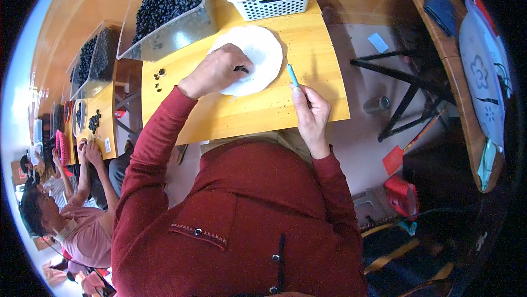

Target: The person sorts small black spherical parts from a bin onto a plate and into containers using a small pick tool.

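My left hand (219,70) is closed over the left part of a white plate (265,50). At its curled fingertips shows a small dark piece (242,69), too small to name surely. My right hand (312,115) is at the table's front right, closed round a slim teal tool (292,75) like a pen or small knife, its tip pointing away from me. Several small dark round pieces (158,75) lie on the yellow table left of the plate.
Beyond the plate stand a clear bin (164,44) and a white perforated basket (274,8), both heaped with dark round pieces. Another bin (93,66) stands farther left, near people seated at a table (110,116). A wooden bench (446,44) is at right.
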### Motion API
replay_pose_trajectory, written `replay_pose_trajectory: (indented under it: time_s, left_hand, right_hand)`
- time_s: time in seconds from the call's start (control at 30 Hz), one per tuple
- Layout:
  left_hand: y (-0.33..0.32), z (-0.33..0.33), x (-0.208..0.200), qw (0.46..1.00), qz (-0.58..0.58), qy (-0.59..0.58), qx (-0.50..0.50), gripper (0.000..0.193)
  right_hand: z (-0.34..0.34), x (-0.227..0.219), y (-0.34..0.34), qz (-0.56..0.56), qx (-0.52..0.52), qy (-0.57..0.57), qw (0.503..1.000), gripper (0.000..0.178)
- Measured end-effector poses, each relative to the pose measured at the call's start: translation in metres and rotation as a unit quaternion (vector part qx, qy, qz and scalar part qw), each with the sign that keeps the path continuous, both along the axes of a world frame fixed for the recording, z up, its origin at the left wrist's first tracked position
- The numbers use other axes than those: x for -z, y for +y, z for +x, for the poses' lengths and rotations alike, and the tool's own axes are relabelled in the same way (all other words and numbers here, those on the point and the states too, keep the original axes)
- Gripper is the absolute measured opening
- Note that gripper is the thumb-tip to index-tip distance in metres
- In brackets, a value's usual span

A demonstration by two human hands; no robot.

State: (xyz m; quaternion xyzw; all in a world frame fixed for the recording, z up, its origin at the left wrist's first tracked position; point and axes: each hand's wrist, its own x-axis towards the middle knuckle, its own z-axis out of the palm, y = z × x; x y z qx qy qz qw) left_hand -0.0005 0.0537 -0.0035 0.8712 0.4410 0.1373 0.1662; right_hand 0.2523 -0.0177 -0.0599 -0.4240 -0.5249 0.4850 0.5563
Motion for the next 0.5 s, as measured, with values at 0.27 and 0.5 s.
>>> replay_pose_trajectory:
  time_s: [0.27,0.5]
  left_hand:
    - [-0.002,0.006,0.000,0.994,0.050,0.088,0.031,0.018]
    - [-0.014,0.014,-0.013,0.999,0.037,-0.029,0.010,0.020]
  right_hand:
    - [0.001,-0.001,-0.001,-0.002,-0.006,0.003,1.000,0.030]
    - [0.001,-0.001,0.001,-0.016,0.001,-0.002,1.000,0.030]
